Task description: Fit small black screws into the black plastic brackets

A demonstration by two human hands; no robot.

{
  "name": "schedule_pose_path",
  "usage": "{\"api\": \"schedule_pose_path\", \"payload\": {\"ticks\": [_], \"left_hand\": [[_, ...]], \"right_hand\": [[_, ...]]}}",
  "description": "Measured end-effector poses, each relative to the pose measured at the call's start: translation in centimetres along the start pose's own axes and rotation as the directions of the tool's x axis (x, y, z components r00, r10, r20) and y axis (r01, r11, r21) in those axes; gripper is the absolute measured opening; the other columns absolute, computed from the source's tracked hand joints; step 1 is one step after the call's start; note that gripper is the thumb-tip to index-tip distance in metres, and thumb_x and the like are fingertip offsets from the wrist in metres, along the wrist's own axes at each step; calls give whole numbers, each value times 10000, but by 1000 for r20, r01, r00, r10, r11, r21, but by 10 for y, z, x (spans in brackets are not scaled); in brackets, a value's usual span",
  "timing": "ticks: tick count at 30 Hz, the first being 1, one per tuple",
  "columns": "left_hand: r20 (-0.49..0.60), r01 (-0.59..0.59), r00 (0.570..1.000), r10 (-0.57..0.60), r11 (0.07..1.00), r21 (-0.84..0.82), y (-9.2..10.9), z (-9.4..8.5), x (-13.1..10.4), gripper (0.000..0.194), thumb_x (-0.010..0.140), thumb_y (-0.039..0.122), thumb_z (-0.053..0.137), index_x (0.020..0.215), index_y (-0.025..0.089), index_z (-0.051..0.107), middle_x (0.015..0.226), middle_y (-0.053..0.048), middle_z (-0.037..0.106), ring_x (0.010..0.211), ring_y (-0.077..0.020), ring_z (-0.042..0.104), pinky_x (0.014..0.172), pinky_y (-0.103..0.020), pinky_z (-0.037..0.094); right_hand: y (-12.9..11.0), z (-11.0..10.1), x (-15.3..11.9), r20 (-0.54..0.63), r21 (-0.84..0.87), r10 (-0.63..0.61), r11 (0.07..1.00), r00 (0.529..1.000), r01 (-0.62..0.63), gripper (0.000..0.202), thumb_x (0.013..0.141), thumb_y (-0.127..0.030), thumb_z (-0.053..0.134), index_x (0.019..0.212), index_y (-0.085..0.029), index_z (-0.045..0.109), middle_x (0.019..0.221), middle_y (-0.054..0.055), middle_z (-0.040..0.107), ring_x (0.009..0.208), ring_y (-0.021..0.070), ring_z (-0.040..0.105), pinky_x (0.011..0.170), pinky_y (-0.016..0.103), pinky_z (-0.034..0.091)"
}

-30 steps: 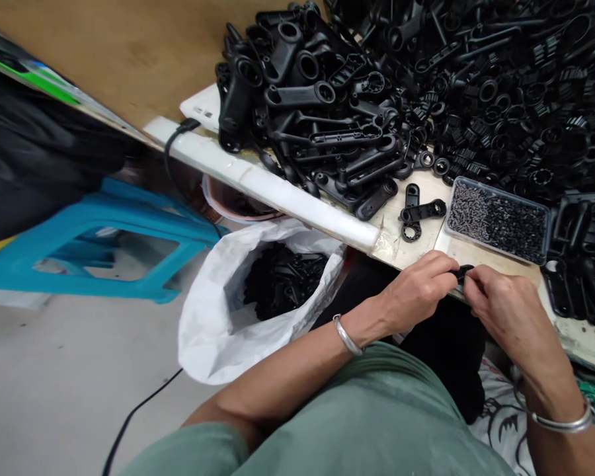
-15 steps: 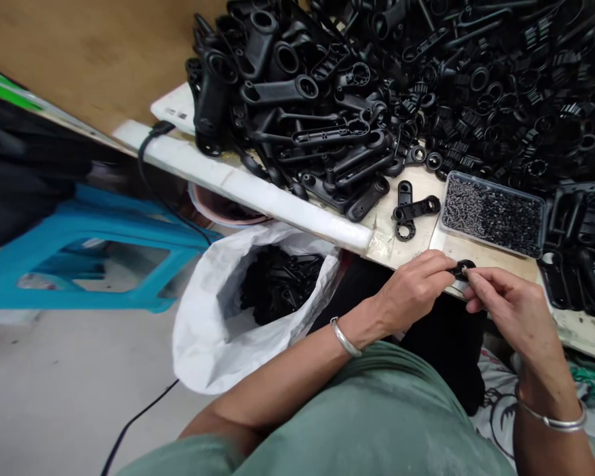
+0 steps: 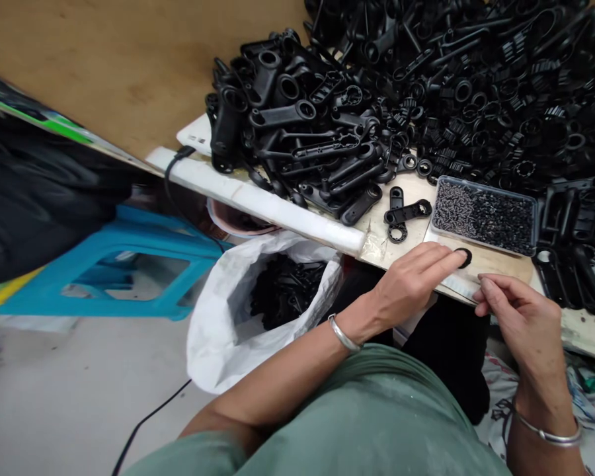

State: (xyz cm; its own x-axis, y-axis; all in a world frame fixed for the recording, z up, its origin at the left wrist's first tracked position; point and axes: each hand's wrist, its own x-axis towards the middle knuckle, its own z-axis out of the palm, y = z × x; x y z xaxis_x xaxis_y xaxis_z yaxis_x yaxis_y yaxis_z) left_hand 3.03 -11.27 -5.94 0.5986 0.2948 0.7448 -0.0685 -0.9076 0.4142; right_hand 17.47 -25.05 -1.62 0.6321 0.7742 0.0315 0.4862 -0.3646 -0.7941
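Observation:
Near the front edge of the bench, the fingertips of my left hand (image 3: 416, 274) press on a small round black plastic part (image 3: 465, 258), covering some of it. To its right, my right hand (image 3: 518, 307) is closed in a pinch, thumb against index finger. Whatever sits in that pinch, if anything, is too small to make out. Just beyond both hands lies a clear plastic box (image 3: 483, 243) of tiny metal springs (image 3: 453, 205) and small black pieces (image 3: 508, 221). Crossed black arm-shaped parts (image 3: 407, 211) rest left of the box.
A large heap of black plastic parts (image 3: 317, 132) covers the back of the bench. More parts (image 3: 570, 277) lie at right. Below the white padded edge (image 3: 258, 198) stands a white sack (image 3: 213, 330) of black parts, with a blue stool (image 3: 104, 291) to its left.
My right hand has drawn away from the round part, to the right and slightly down. My left hand remains on it, fingers now straighter. The whole view has shifted a little.

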Motion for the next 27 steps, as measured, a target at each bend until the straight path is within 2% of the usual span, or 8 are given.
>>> {"api": "schedule_pose_path", "payload": {"ticks": [3,5,13,17,19,22,24,27], "left_hand": [[123,-266,962,244,939,219,-2,-3,10,262,1021,158,400,1225,76,543,1075,-120,706,1052,-209,653,904,-354,545],[200,-375,923,328,881,287,-5,-4,15,240,1015,156,424,1193,65,558,1064,-114,713,1046,-210,657,893,-341,538],[215,-427,900,379,865,262,-14,-5,14,266,1010,142,423,1242,63,526,1122,-144,699,1120,-209,632,953,-360,521],[103,-288,956,274,943,169,-15,-5,14,243,1005,110,418,1205,89,554,1104,-125,709,1095,-196,644,946,-360,541],[-21,-142,989,144,987,77,-14,-6,13,253,997,88,423,1207,92,563,1114,-124,707,1093,-188,644,957,-367,545],[-104,41,994,-44,999,-32,-12,-12,9,237,974,112,515,1200,118,587,1108,-104,719,1065,-170,661,943,-349,556],[-90,113,989,-117,992,-50,-11,-17,5,239,947,159,593,1184,129,601,1094,-90,729,1037,-166,674,921,-331,564],[-49,157,986,-158,987,-34,-10,-22,-2,224,932,169,619,1150,120,614,1054,-90,735,999,-172,684,906,-329,565]], "right_hand": [[2,0,0,0,7,-1,1000,1000,1,261,875,-436,643,910,-196,738,626,5,674,547,139,629,577,264,535],[3,0,0,9,4,-7,1000,1000,7,268,880,-438,631,906,-194,739,607,0,661,543,137,621,571,259,525],[7,2,2,18,30,-8,1000,1000,7,285,874,-447,636,913,-185,743,633,17,678,513,137,608,531,260,525],[7,3,3,25,12,-10,1000,1000,10,284,875,-448,636,905,-186,742,643,20,686,513,135,612,524,250,524],[8,3,3,35,13,-11,1000,999,11,283,876,-448,636,907,-186,741,659,21,694,506,129,606,522,246,521],[9,3,3,47,-43,-31,999,998,33,274,894,-435,619,925,-192,741,652,13,691,504,136,611,526,256,519],[7,5,3,33,-142,-130,981,991,134,250,910,-408,606,947,-201,740,723,28,719,599,167,662,601,287,542],[-1,12,3,72,-309,-356,880,932,360,220,948,-344,567,1017,-206,724,942,66,745,850,209,700,787,335,539]]}}
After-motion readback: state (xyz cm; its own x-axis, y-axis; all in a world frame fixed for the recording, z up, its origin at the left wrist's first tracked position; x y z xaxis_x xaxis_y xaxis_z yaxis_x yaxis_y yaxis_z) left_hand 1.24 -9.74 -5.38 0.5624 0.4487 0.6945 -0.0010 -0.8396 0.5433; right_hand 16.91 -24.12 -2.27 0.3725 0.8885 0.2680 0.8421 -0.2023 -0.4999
